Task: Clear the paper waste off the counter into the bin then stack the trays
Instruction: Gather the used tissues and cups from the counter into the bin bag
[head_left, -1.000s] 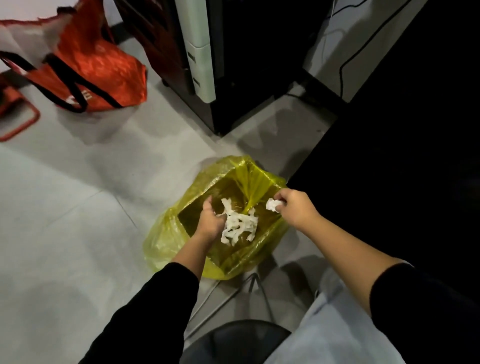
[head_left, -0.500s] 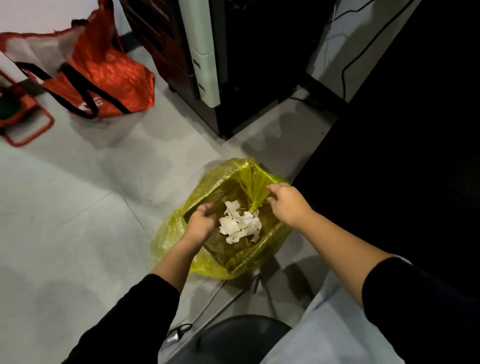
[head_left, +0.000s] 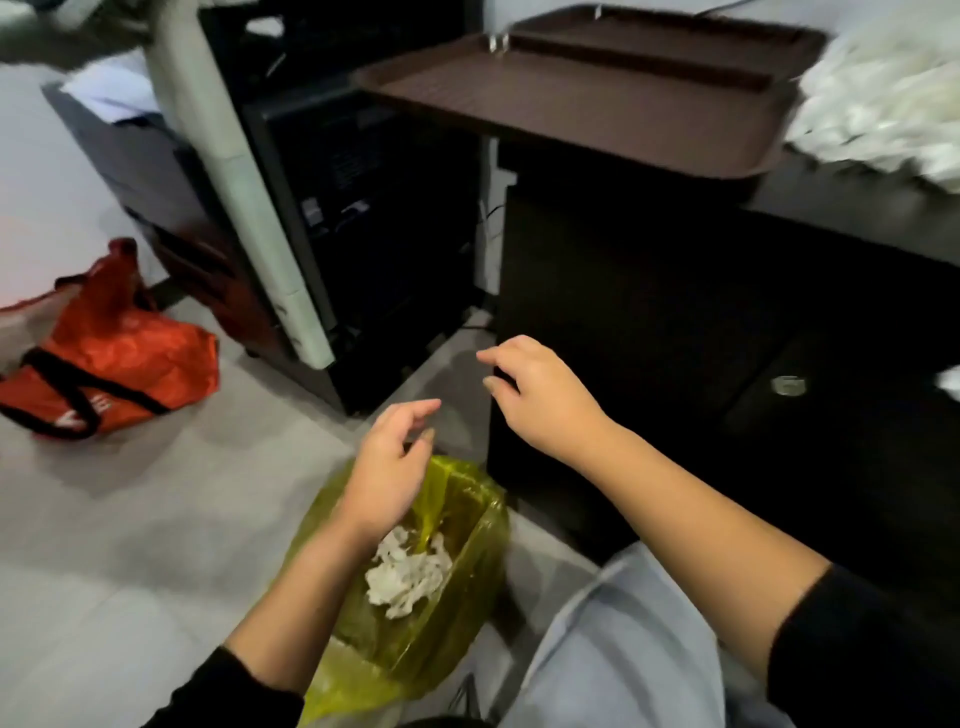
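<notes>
My left hand (head_left: 387, 473) hangs loose and empty above the yellow-lined bin (head_left: 462, 618), crumpled paper (head_left: 402, 571) inside. My right hand (head_left: 540, 397), at two o'clock from it, is relaxed, holding nothing. Two brown trays (head_left: 597, 104) and more paper waste (head_left: 883, 98) sit on the bench (head_left: 857, 213) at one o'clock.

Readable text: none anywhere in the frame.
Orange bag (head_left: 111, 364), left of frame: bore a white mark low on its side near the black strap, too blurred to read.
Dark machine (head_left: 363, 218), upper centre: carried small pale labels on its front, too small to read.
Brown trays (head_left: 597, 98), top of frame: showed no lettering.
Round metal fitting (head_left: 788, 385), right of frame: showed no legible marking.
</notes>
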